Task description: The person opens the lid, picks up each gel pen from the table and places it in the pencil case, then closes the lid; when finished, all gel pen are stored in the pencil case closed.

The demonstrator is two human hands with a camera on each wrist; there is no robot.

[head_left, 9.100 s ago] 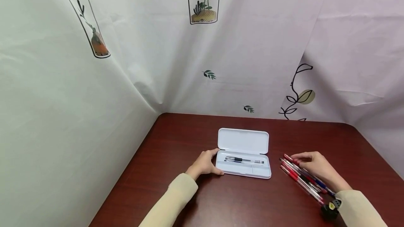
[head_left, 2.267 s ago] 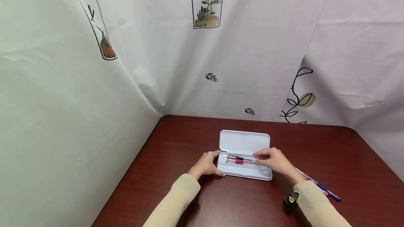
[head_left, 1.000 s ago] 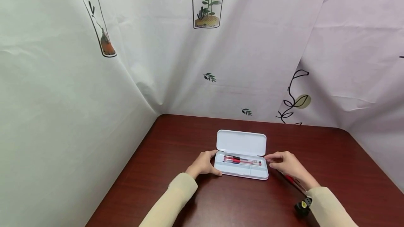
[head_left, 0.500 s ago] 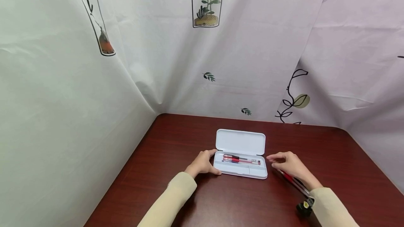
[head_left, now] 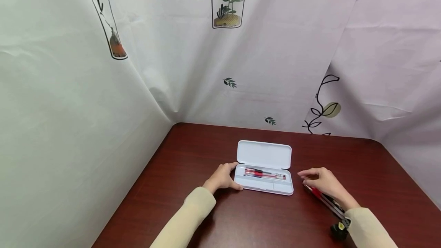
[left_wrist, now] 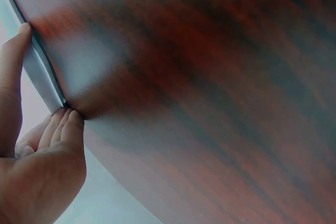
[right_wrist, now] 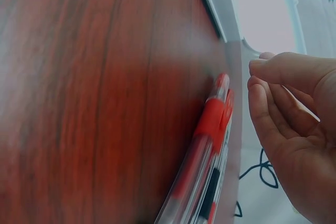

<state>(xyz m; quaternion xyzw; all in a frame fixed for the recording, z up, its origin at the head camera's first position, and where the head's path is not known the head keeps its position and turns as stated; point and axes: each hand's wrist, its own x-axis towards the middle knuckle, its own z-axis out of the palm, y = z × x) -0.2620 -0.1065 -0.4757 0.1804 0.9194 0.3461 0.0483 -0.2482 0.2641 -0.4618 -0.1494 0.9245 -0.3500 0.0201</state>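
Note:
A white pencil case (head_left: 263, 155) lies open on the table, lid tilted back. Red, black and blue pens (head_left: 264, 174) lie lengthwise in its rear compartment; the front part shows bare white. My left hand (head_left: 221, 178) holds the case's left end, thumb at the front edge and fingers at the back corner. To the right of the case my right hand (head_left: 325, 183) hovers with loosely bent fingers and nothing between them. Just beneath it several loose pens lie side by side, a red-gripped pen (right_wrist: 211, 119) nearest in the right wrist view, partly hidden by hand and wrist.
The dark red wooden table (head_left: 262, 221) meets a patterned white cloth (head_left: 275, 68) at its back edge. More pale cloth (head_left: 79, 125) hangs along the left side. A small black device (head_left: 339, 230) sits at the right cuff.
Since the oldest frame, pens have gone from the right-hand pile into the case, red ones among them. During the last second my right hand has drawn rightward from the case; the left stays put.

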